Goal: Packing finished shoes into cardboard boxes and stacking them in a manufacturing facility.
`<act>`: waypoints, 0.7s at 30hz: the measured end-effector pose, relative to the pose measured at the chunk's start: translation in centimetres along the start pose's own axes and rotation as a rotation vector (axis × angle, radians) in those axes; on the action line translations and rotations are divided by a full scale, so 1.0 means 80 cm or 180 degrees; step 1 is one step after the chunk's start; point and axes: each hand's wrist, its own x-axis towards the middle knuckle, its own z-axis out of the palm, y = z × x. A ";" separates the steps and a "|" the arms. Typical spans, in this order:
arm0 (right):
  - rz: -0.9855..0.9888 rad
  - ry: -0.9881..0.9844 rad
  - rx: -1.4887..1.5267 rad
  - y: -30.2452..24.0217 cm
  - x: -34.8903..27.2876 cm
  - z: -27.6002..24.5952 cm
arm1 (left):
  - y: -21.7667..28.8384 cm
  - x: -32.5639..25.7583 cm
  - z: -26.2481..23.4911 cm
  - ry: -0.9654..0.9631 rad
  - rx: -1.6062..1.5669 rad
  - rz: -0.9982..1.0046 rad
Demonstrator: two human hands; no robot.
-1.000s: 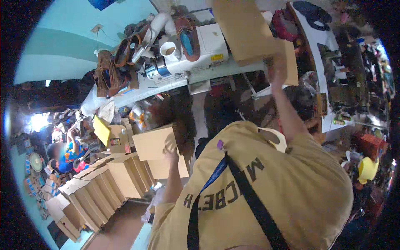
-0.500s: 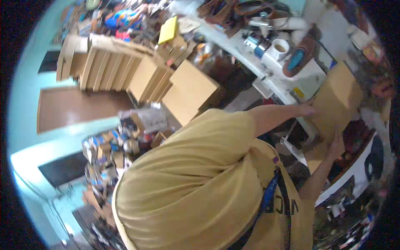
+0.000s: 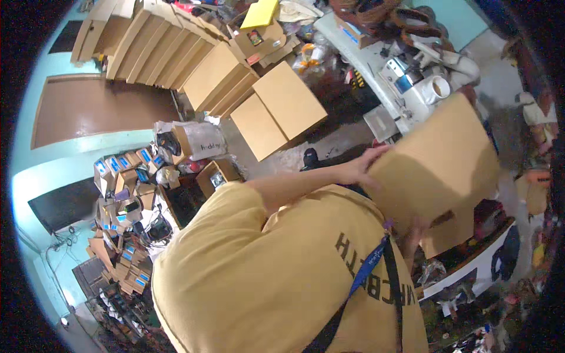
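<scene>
A large brown cardboard box [image 3: 435,159], with a darker slot in its lower side, is held in front of my body at the right of the head view. My left hand [image 3: 362,167] grips its near left edge, fingers pressed against the cardboard. Under the lower edge, my right hand [image 3: 416,230] supports the box; its fingers are blurred and partly hidden by the cardboard. Beyond the box lies a white worktable [image 3: 368,65] carrying a white cup [image 3: 436,88] and a blue-and-silver device [image 3: 400,76].
Tall cardboard boxes [image 3: 159,53] stand in a row at the upper left, near another carton [image 3: 276,112] on the floor. Small blue-labelled boxes [image 3: 120,167] are heaped at the left. A white-edged surface [image 3: 465,267] lies at the lower right, with clutter around it.
The view has shifted and turned. The held box has come closer to my body and tilted, showing more of its broad face. Both hands remain on it.
</scene>
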 end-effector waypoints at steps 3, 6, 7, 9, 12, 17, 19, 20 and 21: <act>0.0035 -0.0818 0.0139 0.001 0.025 0.116 | 0.016 -0.112 -0.055 0.0819 -0.0525 -0.0173; 0.0385 -0.1825 0.0320 -0.046 0.021 0.229 | 0.025 -0.223 -0.100 0.1808 -0.1404 -0.0532; 0.0687 -0.2338 0.0414 -0.102 0.015 0.285 | 0.024 -0.268 -0.120 0.1988 -0.1502 -0.0642; 0.0252 -0.3037 0.0299 -0.142 0.005 0.366 | -0.015 -0.341 -0.154 0.2613 -0.1621 -0.0676; -0.1562 -0.3335 -0.1011 -0.102 0.012 0.439 | -0.032 -0.409 -0.155 0.3574 -0.1716 -0.0648; -0.1407 -0.3968 -0.2432 -0.127 -0.021 0.452 | -0.133 -0.477 -0.195 0.4428 -0.2855 -0.0408; -0.1636 -0.3932 -0.2692 -0.099 -0.014 0.423 | -0.188 -0.474 -0.224 0.4599 -0.2735 -0.0352; -0.1376 -0.3882 -0.3289 -0.102 -0.010 0.414 | -0.205 -0.465 -0.238 0.4790 -0.2601 -0.0362; -0.1189 -0.3863 -0.3397 -0.099 -0.007 0.399 | -0.183 -0.453 -0.243 0.4822 -0.2737 -0.0531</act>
